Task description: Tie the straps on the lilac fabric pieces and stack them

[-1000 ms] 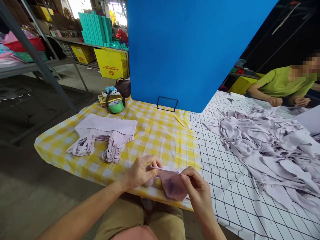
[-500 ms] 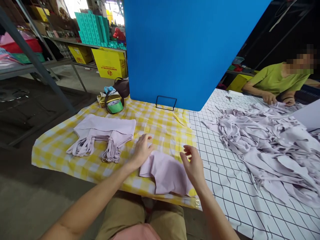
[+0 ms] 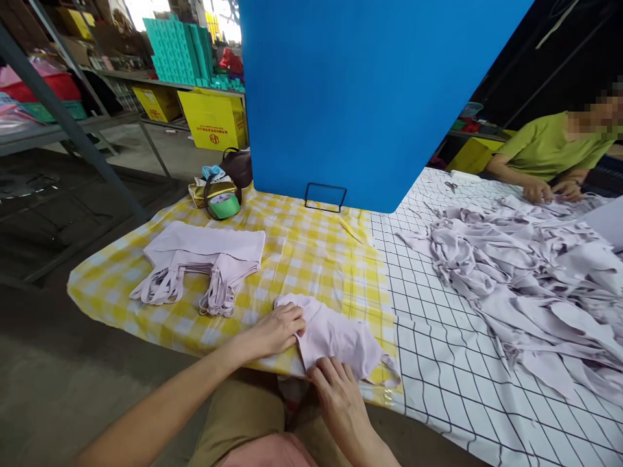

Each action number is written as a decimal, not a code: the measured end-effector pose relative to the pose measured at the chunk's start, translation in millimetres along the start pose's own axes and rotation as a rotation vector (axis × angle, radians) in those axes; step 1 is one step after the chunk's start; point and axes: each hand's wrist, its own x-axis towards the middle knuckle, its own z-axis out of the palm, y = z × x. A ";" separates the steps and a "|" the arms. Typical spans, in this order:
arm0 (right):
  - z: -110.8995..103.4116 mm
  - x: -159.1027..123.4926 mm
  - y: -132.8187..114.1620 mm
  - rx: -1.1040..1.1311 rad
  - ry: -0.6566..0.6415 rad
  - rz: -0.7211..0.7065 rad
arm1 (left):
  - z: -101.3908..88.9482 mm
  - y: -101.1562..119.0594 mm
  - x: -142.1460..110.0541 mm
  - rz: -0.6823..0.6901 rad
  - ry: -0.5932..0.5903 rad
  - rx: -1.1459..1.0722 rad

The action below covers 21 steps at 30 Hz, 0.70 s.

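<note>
A pale lilac strappy top [image 3: 335,331] lies at the front edge of the yellow-checked tablecloth, with a strap loop trailing to the right. My left hand [image 3: 280,329] is closed on its left side, fingers curled over the cloth. At its near edge, by the table's rim, my right hand [image 3: 341,395] has bent fingers on the fabric and appears to pinch it; the thumb is hidden. To the left of my hands lies a neat stack of matching lilac tops [image 3: 207,250], their straps gathered toward me.
A tall blue panel [image 3: 360,104] stands at the back, with a black wire frame [image 3: 326,198] at its foot. Green tape [image 3: 225,205] and a dark bag [image 3: 238,167] sit back left. A lilac fabric heap [image 3: 525,279] covers the right side, where a co-worker [image 3: 545,149] handles cloth.
Both hands first pinched the top's raised edge, then came away as it lay spread out. Now they are back on it, the right hand lower and nearer me; the top lies turned, strap rightward.
</note>
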 end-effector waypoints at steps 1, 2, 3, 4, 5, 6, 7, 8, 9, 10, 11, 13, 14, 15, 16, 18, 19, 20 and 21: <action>-0.4 0.1 1.3 0.024 0.018 0.019 | 1.0 0.2 1.1 -0.012 0.009 -0.012; -2.3 0.6 2.2 0.054 0.042 0.037 | 1.8 0.3 1.7 -0.023 0.025 -0.033; -5.6 1.3 2.8 0.091 0.071 0.050 | 2.3 0.6 1.9 -0.038 0.051 -0.061; -9.9 2.2 3.2 0.133 0.104 0.059 | 2.5 1.3 1.7 -0.056 0.089 -0.096; -14.8 3.4 3.6 0.175 0.142 0.068 | 2.3 2.4 1.3 -0.072 0.137 -0.133; -20.3 5.0 4.3 0.213 0.184 0.078 | 1.5 4.3 0.9 -0.088 0.195 -0.169; -26.0 6.9 5.4 0.243 0.226 0.088 | 0.3 7.1 0.7 -0.100 0.259 -0.203; -31.9 9.3 6.9 0.265 0.267 0.099 | -1.7 10.6 1.1 -0.110 0.321 -0.236; -38.1 12.3 8.7 0.280 0.310 0.111 | -4.2 14.9 2.3 -0.116 0.378 -0.266; -44.6 15.9 10.9 0.293 0.352 0.130 | -7.4 19.6 4.4 -0.120 0.428 -0.296; -51.5 20.2 13.1 0.306 0.392 0.153 | -11.2 24.4 7.3 -0.123 0.473 -0.323; -66.1 30.0 17.5 0.341 0.469 0.218 | -20.4 33.0 14.8 -0.121 0.559 -0.361; -73.3 35.0 19.7 0.370 0.490 0.251 | -25.7 36.2 18.4 -0.117 0.601 -0.369; -80.0 39.5 21.9 0.411 0.476 0.274 | -31.3 38.2 21.3 -0.112 0.631 -0.371; -85.6 43.0 24.4 0.462 0.421 0.279 | -36.9 39.1 22.7 -0.107 0.642 -0.367; -91.8 46.0 31.0 0.554 0.211 0.242 | -46.8 36.7 20.0 -0.087 0.569 -0.354; -91.8 45.3 35.6 0.573 0.100 0.226 | -50.1 33.6 15.5 -0.065 0.482 -0.348; -89.8 43.5 40.9 0.568 0.020 0.232 | -51.5 29.4 9.2 -0.037 0.373 -0.341; -85.8 41.0 46.8 0.540 -0.016 0.265 | -50.7 24.5 1.4 -0.005 0.258 -0.334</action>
